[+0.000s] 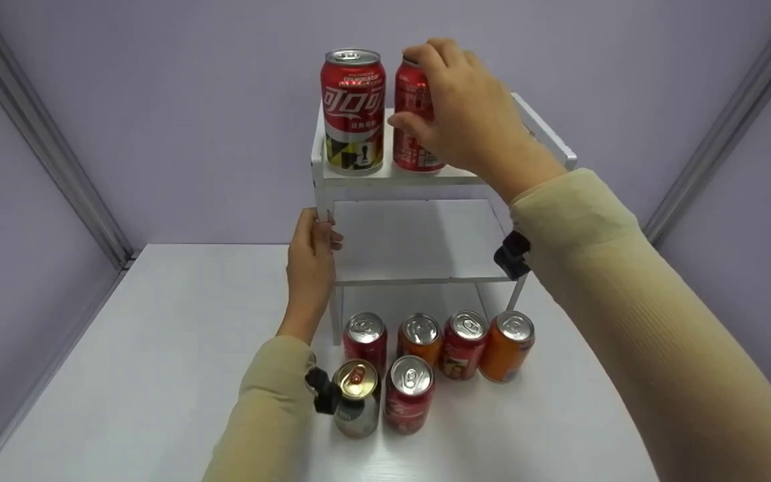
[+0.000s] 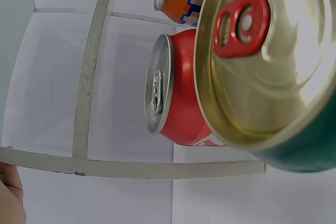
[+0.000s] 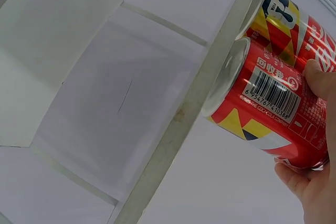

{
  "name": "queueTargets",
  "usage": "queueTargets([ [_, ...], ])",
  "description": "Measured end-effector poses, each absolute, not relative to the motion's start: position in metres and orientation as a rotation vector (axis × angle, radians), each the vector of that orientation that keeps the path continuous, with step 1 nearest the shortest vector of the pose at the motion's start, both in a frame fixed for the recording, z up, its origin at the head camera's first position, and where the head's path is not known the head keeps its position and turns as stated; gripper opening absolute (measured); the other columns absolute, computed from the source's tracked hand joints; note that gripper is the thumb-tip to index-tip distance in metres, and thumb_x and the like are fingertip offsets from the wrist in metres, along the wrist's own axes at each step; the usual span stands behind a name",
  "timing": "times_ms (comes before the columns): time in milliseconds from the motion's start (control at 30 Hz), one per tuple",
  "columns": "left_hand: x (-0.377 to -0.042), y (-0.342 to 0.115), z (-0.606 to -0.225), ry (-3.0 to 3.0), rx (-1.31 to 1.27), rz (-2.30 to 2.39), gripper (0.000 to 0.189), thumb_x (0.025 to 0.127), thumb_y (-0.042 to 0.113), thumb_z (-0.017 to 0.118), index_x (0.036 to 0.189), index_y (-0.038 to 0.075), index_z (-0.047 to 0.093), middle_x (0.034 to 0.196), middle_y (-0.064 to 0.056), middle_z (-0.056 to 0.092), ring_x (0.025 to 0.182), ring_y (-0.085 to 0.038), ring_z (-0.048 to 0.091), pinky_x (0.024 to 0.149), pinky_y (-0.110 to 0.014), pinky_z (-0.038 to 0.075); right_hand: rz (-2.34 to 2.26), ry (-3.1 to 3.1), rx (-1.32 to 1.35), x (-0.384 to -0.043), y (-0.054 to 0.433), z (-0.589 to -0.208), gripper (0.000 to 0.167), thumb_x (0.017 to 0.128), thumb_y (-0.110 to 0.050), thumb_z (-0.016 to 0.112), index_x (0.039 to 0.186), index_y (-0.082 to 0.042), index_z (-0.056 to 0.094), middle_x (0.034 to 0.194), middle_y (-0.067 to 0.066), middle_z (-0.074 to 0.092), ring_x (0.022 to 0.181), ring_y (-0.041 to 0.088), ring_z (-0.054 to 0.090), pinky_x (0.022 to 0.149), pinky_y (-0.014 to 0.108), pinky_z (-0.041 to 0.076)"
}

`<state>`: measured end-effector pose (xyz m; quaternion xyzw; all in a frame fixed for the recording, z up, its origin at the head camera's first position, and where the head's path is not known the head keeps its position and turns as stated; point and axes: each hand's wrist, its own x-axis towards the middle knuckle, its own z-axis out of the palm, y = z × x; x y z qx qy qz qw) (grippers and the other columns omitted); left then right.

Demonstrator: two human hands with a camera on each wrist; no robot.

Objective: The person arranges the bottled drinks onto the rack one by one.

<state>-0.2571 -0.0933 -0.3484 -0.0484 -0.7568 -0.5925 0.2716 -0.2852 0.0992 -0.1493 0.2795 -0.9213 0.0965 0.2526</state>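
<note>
My right hand (image 1: 469, 104) grips a red cola can (image 1: 412, 97) from above and the side, at the front edge of the rack's top shelf. In the right wrist view, this can's barcode (image 3: 273, 94) faces the camera. Just left of it, another red cola can (image 1: 353, 100) stands upright on the same shelf. Lower down, my left hand (image 1: 310, 264) holds the left front post of the white two-tier rack (image 1: 419, 241), thumb and fingers around it. The left wrist view catches only a bit of that hand at its lower left corner.
Several cans stand on the white table (image 1: 158, 375) at the rack's foot: a grey-green one with a gold lid (image 1: 357, 408), red ones such as the front red can (image 1: 409, 402), and orange ones such as the right orange can (image 1: 507, 348). Pale walls surround the table.
</note>
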Motion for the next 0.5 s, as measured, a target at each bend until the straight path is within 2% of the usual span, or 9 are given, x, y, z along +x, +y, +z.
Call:
queueTargets([
  [300,-0.2584,-0.0888,-0.3459,-2.045,-0.132,-1.605,0.024,0.108,0.021,0.036,0.112,0.003,0.052,0.097,-0.012,0.061,0.096,-0.034,0.064,0.088,-0.042,0.052,0.228,-2.588,0.713,-0.2899,0.1021,-0.1438,0.071,0.097,-0.049,0.058,0.153,-0.017,0.029,0.154,0.009,0.032,0.138,0.030,0.037,0.111,0.048,0.034],
  [500,-0.2590,-0.0870,-0.3455,-2.046,-0.137,-1.596,0.025,0.108,0.022,0.035,0.113,0.004,0.052,0.096,-0.011,0.061,0.096,-0.033,0.064,0.087,-0.041,0.052,0.070,-2.521,0.702,-0.2894,0.1038,-0.1399,0.066,0.099,-0.054,0.050,0.150,-0.015,0.036,0.150,0.009,0.041,0.140,0.031,0.034,0.115,0.048,0.025],
])
